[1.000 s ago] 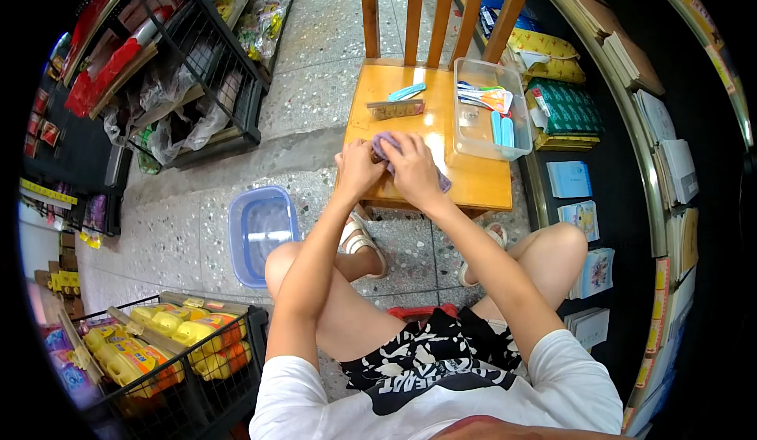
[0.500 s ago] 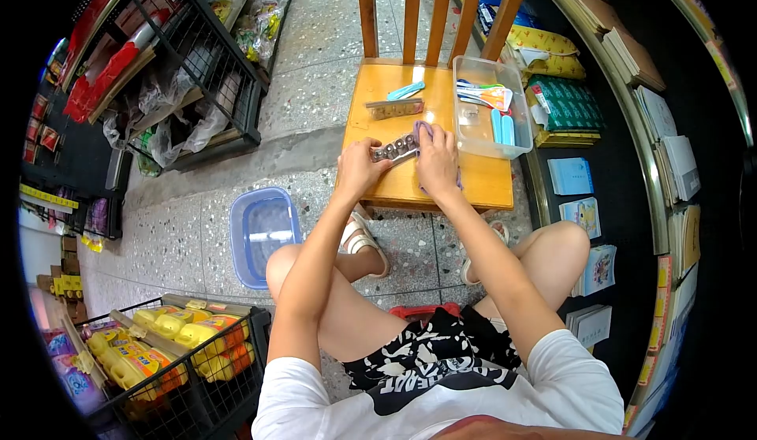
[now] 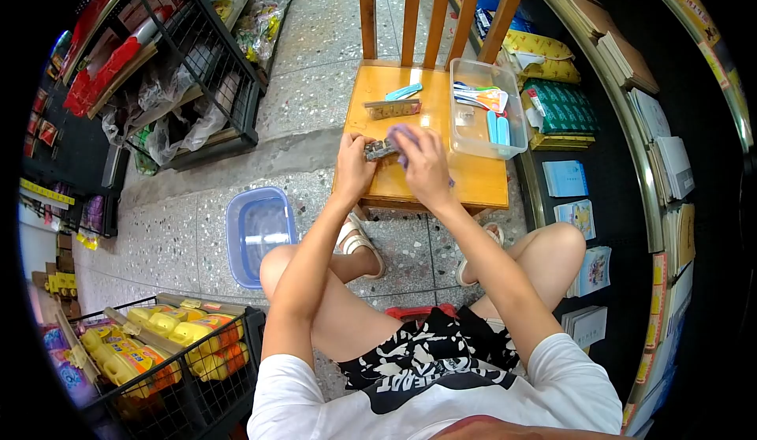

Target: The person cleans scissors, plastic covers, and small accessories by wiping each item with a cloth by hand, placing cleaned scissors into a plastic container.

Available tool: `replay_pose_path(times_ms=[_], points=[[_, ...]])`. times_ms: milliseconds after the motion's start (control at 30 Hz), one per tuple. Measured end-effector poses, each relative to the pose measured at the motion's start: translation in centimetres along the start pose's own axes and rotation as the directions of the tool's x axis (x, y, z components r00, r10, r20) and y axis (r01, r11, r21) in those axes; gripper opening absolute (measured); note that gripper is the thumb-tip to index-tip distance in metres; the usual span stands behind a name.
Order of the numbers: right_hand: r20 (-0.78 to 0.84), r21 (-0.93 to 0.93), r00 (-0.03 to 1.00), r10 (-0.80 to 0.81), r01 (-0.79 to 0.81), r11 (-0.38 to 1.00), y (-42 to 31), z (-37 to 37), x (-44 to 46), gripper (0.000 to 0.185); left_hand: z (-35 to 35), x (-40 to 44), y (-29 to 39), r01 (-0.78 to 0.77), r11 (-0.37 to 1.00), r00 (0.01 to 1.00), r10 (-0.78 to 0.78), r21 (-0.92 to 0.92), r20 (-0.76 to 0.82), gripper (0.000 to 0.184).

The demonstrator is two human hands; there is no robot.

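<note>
My left hand (image 3: 356, 165) is closed around the left end of a small clear pack with a row of round, dark pieces (image 3: 378, 150). A bunched purple cloth (image 3: 400, 136) is in my closed right hand (image 3: 426, 168), over the pack's right end, which it partly hides. Both hands are above the front of a wooden chair seat (image 3: 477, 192). Just beyond them, a similar narrow pack (image 3: 392, 109) lies on the seat, with a light-blue folded item (image 3: 404, 92) behind it. On the seat's right side stands a clear plastic box (image 3: 465, 140) holding colourful handled items and light-blue pieces.
A blue basin (image 3: 235, 239) stands on the speckled floor to the left. Near my left knee is a black wire basket (image 3: 256, 333) with yellow packages. A black wire rack (image 3: 251, 109) rises at the far left. Shelves with booklets (image 3: 568, 178) line the right side.
My right hand has lifted slightly and shifted left with the cloth, covering more of the pack. The pack has turned and moved a little left in my left hand.
</note>
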State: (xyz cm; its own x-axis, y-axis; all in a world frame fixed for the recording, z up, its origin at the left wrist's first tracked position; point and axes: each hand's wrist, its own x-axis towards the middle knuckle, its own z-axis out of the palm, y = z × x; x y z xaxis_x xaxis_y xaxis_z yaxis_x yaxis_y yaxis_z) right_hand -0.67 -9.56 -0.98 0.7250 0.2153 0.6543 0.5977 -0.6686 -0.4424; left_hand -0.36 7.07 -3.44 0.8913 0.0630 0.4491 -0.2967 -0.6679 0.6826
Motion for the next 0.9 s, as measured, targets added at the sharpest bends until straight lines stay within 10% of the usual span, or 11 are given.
replay_pose_path(times_ms=[300,900], points=[[0.177,-0.117,0.971,-0.161,0.184,0.976,-1.1,2.1,-0.9,0.024,0.5,-0.3,-0.4,-0.042,0.998,0.999,0.042,-0.054,-0.001,0.02],[0.028,-0.325,0.995,0.094,-0.08,0.942,1.0,1.2,-2.5,0.028,0.0,-0.3,0.4,-0.003,0.999,1.0,0.004,-0.049,0.03,0.023]])
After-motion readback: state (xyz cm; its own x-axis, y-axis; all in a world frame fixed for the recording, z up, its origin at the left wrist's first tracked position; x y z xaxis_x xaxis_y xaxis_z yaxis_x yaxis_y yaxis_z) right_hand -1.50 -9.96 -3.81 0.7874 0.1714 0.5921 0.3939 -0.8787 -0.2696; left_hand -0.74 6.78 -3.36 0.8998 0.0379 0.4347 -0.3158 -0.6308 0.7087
